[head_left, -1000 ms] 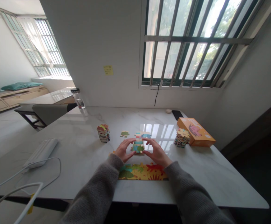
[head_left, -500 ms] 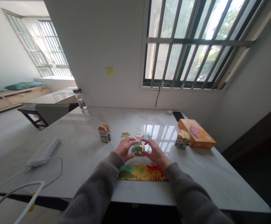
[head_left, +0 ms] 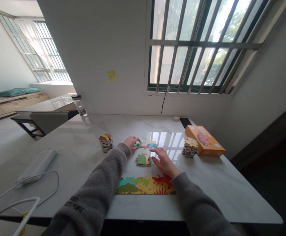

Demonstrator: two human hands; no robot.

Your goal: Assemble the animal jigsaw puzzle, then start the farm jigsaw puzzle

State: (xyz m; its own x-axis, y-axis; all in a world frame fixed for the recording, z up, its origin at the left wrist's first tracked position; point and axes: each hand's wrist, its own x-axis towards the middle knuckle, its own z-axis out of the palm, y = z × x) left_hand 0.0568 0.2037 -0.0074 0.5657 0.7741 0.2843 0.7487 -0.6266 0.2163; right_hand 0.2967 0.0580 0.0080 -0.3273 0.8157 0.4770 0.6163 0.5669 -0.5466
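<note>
1. Joined strip (head_left: 143,185), lower centre of the frame: puzzle pieces fitted into one long panel bearing a tree, a green animal and a red one. This portion looks complete along its length, though the right forearm covers its right end; the upper edge is uneven and knobbed.

2. Partial row (head_left: 150,144), centre of the frame, above the strip and apart from it: a short run of pale and blue pieces. A green piece (head_left: 138,144) sits at its left end; whether the two interlock cannot be told.

3. Left hand (head_left: 131,143), at the left end of the partial row: fingers bent, close to the green piece. Whether they pinch it or merely touch it cannot be told.

4. Right hand (head_left: 164,160), right of centre: thumb and fingers spread apart, gripping nothing visible, beside the small pile.

5. Small pile (head_left: 143,159), centre, between row and strip: loose pieces, a green one uppermost.

6. Remaining stock: a tall stack (head_left: 106,143) left of centre and a second stack (head_left: 190,147) right of centre, beside the orange box (head_left: 205,141). Judged by these unjoined pieces, assembly appears at an early stage: one strip joined, one row begun, most pieces loose.
</note>
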